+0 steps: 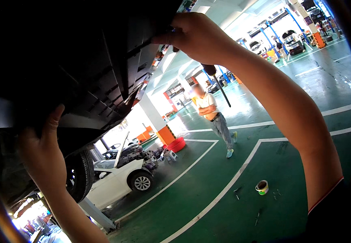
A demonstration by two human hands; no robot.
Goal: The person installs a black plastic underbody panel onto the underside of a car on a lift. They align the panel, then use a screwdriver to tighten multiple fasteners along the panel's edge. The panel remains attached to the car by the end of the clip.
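Overhead spreads a black ribbed underbody panel [98, 81] of a raised car. My right hand [191, 34] reaches up to its far edge, thumb and fingers at the rim. A screwdriver [210, 70] is held in the same hand, its dark handle showing below the palm and its shaft slanting down, away from the panel. My left hand [43, 150] is raised against the panel's near left part. Its thumb is stretched upward and apart, while the other fingers are lost in shadow.
A tyre [84, 174] hangs beside my left forearm. Beyond stands a white car [118, 178] with its front stripped, near a pillar [155, 117] and a red tub [176, 144]. A person [214, 113] stands with folded arms. An open can [261, 187] sits on the green floor among small parts.
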